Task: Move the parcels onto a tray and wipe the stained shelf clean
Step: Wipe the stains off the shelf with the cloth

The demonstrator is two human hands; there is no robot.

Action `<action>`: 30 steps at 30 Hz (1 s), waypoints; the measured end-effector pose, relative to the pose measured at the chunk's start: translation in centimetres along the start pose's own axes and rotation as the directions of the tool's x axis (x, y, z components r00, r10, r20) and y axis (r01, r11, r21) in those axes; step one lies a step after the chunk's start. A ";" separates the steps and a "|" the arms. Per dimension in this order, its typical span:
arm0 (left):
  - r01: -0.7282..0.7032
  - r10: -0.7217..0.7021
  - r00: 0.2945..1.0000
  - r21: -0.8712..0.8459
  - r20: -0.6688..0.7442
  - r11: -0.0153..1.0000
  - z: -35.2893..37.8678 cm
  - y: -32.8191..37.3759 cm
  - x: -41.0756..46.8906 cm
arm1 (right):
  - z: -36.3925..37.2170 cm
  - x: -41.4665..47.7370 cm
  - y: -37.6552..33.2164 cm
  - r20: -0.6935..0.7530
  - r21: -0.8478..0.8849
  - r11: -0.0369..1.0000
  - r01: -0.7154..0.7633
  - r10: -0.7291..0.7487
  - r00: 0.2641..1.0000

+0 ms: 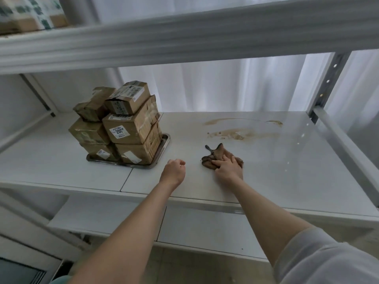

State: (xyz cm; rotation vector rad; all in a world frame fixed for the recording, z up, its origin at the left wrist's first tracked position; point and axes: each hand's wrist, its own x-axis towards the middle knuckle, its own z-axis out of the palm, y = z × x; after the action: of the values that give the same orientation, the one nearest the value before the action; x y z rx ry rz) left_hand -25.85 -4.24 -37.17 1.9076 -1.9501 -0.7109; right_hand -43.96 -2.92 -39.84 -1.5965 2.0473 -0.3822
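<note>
Several brown cardboard parcels (123, 128) stand stacked on a metal tray (164, 144) at the left of the white shelf (266, 171). Brown stains (240, 134) streak the shelf's right rear part. A brown cloth (217, 154) lies in front of the stains, and my right hand (227, 168) presses on it with fingers spread flat. My left hand (174, 171) hovers over the shelf between tray and cloth, its fingers curled in, holding nothing.
A higher shelf beam (184, 31) crosses above, with more parcels (30, 13) on it at top left. A metal upright (328, 83) stands at the right rear. A lower shelf (184, 228) lies beneath. White curtain hangs behind.
</note>
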 end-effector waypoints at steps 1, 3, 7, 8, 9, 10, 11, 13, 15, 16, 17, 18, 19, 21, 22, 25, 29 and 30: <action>0.013 -0.013 1.000 0.000 -0.003 1.000 -0.2 -0.6 -0.4 | 0.7 -0.2 -1.3 0.039 -0.002 0.999 0.040 -0.040 0.998; 0.036 -0.036 0.999 -0.001 -0.017 0.999 -0.7 -1.7 -1.0 | 2.1 -0.8 -3.8 0.123 -0.024 0.993 0.117 -0.113 0.986; 0.087 -0.087 0.995 -0.002 -0.048 0.996 -2.2 -3.5 -1.7 | 4.6 -2.1 -7.5 0.194 -0.049 0.968 0.244 -0.231 0.953; 0.102 -0.102 0.994 0.006 -0.049 0.995 -2.6 -3.9 -1.9 | 5.1 -2.3 -8.2 0.199 -0.052 0.962 0.267 -0.252 0.947; 0.117 -0.116 0.992 0.011 -0.050 0.993 -3.0 -4.5 -2.1 | 5.5 -2.6 -8.8 0.203 -0.061 0.955 0.289 -0.271 0.941; 0.131 -0.131 0.990 0.015 -0.051 0.991 -3.4 -5.0 -2.3 | 6.0 -2.7 -9.4 0.208 -0.066 0.950 0.304 -0.285 0.936; 0.141 -0.140 0.989 0.017 -0.054 0.990 -3.7 -5.3 -2.4 | 6.2 -2.7 -9.8 0.208 -0.068 0.947 0.314 -0.294 0.933; 0.165 -0.164 0.985 0.018 -0.059 0.986 -4.6 -6.8 -2.7 | 7.3 -2.9 -11.0 0.205 -0.064 0.942 0.329 -0.310 0.928; 0.187 -0.186 0.981 0.015 -0.057 0.982 -5.6 -8.3 -3.2 | 8.7 -3.2 -12.5 0.190 -0.062 0.936 0.347 -0.330 0.925; 0.195 -0.194 0.980 0.012 -0.052 0.981 -6.2 -9.2 -3.5 | 9.5 -3.4 -13.3 0.177 -0.069 0.931 0.357 -0.341 0.923; 0.199 -0.198 0.979 0.011 -0.049 0.980 -6.8 -10.1 -3.7 | 10.1 -3.7 -14.1 0.161 -0.079 0.929 0.361 -0.345 0.925; 0.203 -0.202 0.978 0.006 -0.048 0.979 -7.4 -11.0 -3.9 | 10.6 -3.9 -14.9 0.145 -0.083 0.929 0.360 -0.346 0.927; 0.206 -0.206 0.978 -0.002 -0.047 0.979 -8.0 -11.8 -4.0 | 10.9 -4.2 -15.6 0.133 -0.084 0.929 0.359 -0.347 0.928; 0.212 -0.213 0.976 -0.022 -0.047 0.977 -9.2 -13.9 -4.2 | 11.8 -4.8 -17.1 0.111 -0.070 0.925 0.373 -0.364 0.925; 0.216 -0.217 0.975 -0.030 -0.047 0.976 -9.8 -14.6 -4.4 | 12.2 -5.1 -17.8 0.096 -0.055 0.922 0.384 -0.378 0.921; 0.230 -0.232 0.972 -0.041 -0.049 0.972 -11.3 -17.2 -4.9 | 14.2 -6.2 -20.7 0.077 -0.045 0.911 0.409 -0.405 0.911; 0.253 -0.260 0.962 -0.078 -0.086 0.964 -13.7 -21.2 -5.7 | 17.3 -7.5 -25.4 0.087 -0.123 0.893 0.433 -0.425 0.901; 0.264 -0.273 0.957 -0.100 -0.099 0.959 -14.4 -22.4 -5.9 | 18.0 -7.8 -26.5 0.097 -0.115 0.893 0.435 -0.426 0.900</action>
State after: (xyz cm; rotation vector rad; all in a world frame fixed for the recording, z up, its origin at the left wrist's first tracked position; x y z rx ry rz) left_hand 1.11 0.16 -37.04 2.1336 -1.5847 -0.7295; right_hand -11.00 -1.01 -39.46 -2.1219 1.6837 -0.3416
